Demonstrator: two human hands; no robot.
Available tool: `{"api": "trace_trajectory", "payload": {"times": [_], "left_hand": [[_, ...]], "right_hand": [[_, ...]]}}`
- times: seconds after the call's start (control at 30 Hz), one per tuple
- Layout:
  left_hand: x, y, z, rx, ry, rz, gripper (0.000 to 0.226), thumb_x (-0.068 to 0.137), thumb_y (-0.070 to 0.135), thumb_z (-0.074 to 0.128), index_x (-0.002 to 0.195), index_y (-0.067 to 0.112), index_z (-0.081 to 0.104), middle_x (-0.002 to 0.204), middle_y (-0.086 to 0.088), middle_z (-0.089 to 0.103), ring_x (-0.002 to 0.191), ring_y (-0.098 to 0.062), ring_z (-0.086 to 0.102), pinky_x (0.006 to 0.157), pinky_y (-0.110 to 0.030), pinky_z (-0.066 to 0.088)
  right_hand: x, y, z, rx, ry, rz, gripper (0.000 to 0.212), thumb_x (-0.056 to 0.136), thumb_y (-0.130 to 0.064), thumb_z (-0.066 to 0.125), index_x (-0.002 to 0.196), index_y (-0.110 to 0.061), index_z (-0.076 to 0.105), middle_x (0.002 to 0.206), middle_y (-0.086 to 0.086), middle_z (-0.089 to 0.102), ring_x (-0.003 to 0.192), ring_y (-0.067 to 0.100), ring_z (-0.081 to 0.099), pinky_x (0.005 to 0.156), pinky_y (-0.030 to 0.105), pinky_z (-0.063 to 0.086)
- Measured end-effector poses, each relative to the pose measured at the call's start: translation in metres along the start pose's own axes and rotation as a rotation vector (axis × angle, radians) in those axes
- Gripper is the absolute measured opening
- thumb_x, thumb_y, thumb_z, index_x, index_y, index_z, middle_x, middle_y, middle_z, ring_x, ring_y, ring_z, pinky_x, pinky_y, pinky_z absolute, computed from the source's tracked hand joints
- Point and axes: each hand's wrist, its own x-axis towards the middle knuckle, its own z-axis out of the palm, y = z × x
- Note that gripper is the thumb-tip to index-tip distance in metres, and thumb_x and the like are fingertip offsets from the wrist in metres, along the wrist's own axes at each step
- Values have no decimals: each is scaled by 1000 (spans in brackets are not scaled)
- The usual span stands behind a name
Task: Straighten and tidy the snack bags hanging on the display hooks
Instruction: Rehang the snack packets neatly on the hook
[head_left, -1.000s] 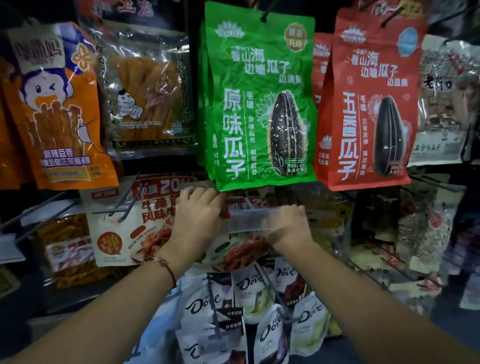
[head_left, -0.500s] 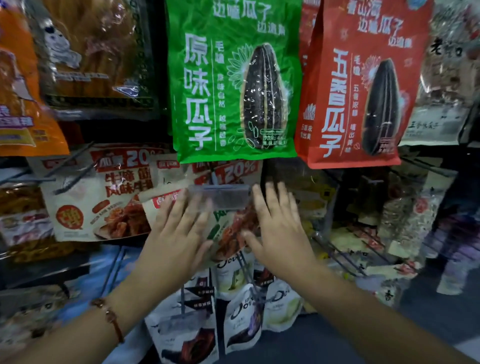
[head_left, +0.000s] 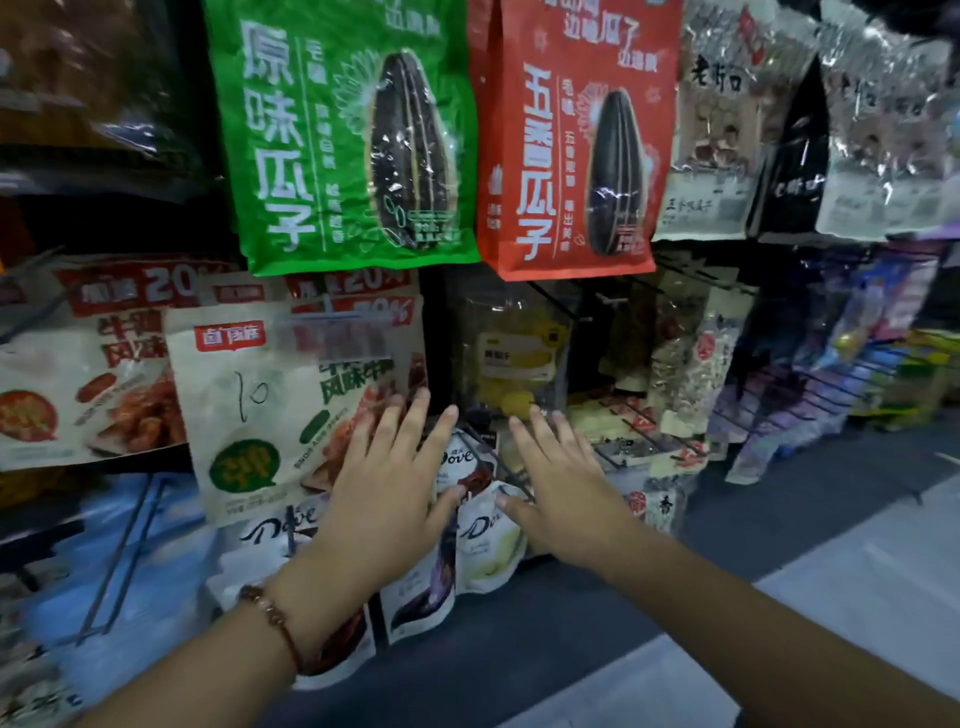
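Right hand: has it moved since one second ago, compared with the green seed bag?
Yes. The right hand has gone down and to the right: it was close under the green seed bag, and now lies lower, over the Dove bags.

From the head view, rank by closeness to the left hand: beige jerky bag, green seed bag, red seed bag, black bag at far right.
From the left hand:
1. Beige jerky bag, under its fingertips, left.
2. Green seed bag, directly above.
3. Red seed bag, up and right.
4. Black bag, far upper right.
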Motion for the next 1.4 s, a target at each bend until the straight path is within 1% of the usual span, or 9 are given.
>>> {"api": "trace_trajectory", "payload": {"times": [0.17, 0.27, 0.47, 0.63, 0.77, 1.07, 1.23, 1.33, 1.4], "left_hand": [[32, 36, 29, -61, -35, -20, 78, 92, 66, 15, 157, 27, -2, 164, -11, -2, 150, -33, 8, 119, -50, 16], [55, 52, 57, -131, -28, -92, 79, 95, 67, 25, 152, 35, -20, 161, -6, -25, 150, -28, -12, 120, -44, 2], [89, 61, 83, -290, -53, -164, 80, 94, 66, 31, 145, 47, -27, 153, 7, -41, 146, -18, -27, 120, -41, -4], [97, 62, 85, -223, -4, -100, 79, 95, 65, 31, 152, 41, -18, 159, 0, -28, 149, -24, -17, 117, -39, -8], [81, 56, 84, -210, -11, -133, 77, 96, 62, 32, 151, 42, -17, 160, 0, -26, 150, -23, -15, 120, -42, -2], [52, 67, 69, -234, -68, -163, 71, 98, 60, 29, 154, 38, -9, 163, 0, -16, 150, -22, -11, 120, -39, -2], [21, 97, 69, -194, 9, 49, 56, 96, 50, 34, 146, 26, 38, 154, -7, 38, 142, -30, 36, 112, -47, 34], [-6, 116, 83, -217, -4, 138, 54, 92, 45, 37, 139, 22, 51, 146, -6, 49, 133, -29, 47, 103, -45, 43], [-25, 118, 101, -180, -102, 142, 57, 90, 48, 37, 140, 22, 49, 144, -5, 52, 128, -28, 53, 99, -45, 47]], "right_hand": [[13, 38, 21, 24, 24, 40, 82, 97, -60, 35, 155, -23, -9, 162, 2, -15, 148, 24, -18, 121, 43, -6], [35, 67, 46, 85, 67, 39, 80, 97, -59, 36, 156, -24, -6, 163, 1, -12, 149, 24, -15, 119, 41, -7], [97, 118, 59, 76, 86, 41, 66, 99, -49, 43, 155, -31, 14, 163, 9, -2, 149, 31, -3, 120, 45, 7], [121, 125, 53, 39, 81, 65, 57, 99, -45, 45, 151, -34, 27, 163, 12, -1, 148, 33, 5, 120, 47, 15], [114, 119, 57, 233, 146, 131, 53, 98, -44, 49, 148, -33, 35, 162, 7, 7, 148, 28, 11, 118, 46, 23], [73, 114, 52, 356, 158, 139, 63, 96, -41, 53, 152, -35, 24, 164, 0, -1, 150, 24, 5, 118, 48, 23], [11, 104, 74, 270, 148, -41, 61, 100, -38, 48, 154, -28, 23, 163, -2, 3, 149, 16, -2, 119, 39, 10], [-27, 102, 104, 322, 127, -126, 58, 97, -30, 50, 151, -21, 30, 161, 1, 18, 146, 11, 1, 118, 38, 13], [-44, 105, 125, 308, 24, -125, 62, 98, -32, 47, 154, -22, 24, 162, -2, 11, 146, 9, -4, 120, 35, 10]]}}
